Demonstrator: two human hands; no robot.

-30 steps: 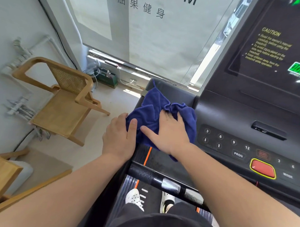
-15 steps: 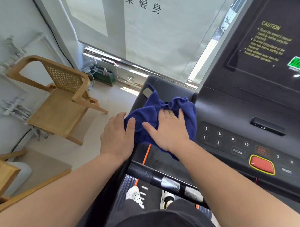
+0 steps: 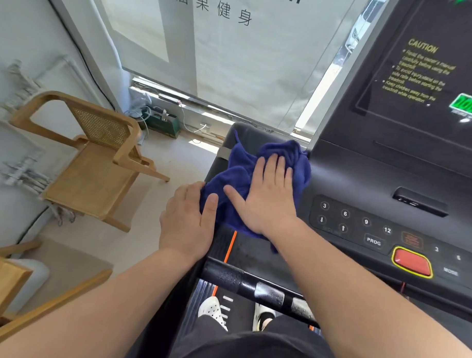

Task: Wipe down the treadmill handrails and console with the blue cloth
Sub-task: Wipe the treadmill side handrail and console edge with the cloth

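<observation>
Left of the console [image 3: 376, 178], at the frame's centre, one blue cloth [image 3: 237, 184] lay bunched on the treadmill's left handrail [image 3: 243, 135]. One right hand [image 3: 266, 198] pressed it flat, fingers straight and close together. One left hand [image 3: 186, 222] sat beside it, thumb on the cloth's near edge, fingers curled over the rail's outer side. Doing this step well probably meant firm, overlapping strokes along the rail — keeping the cloth clear of the one red button [image 3: 411, 261] at lower right. One wooden chair [image 3: 90, 171] stood at left — two white shoes [image 3: 214, 309] showed at the bottom.
</observation>
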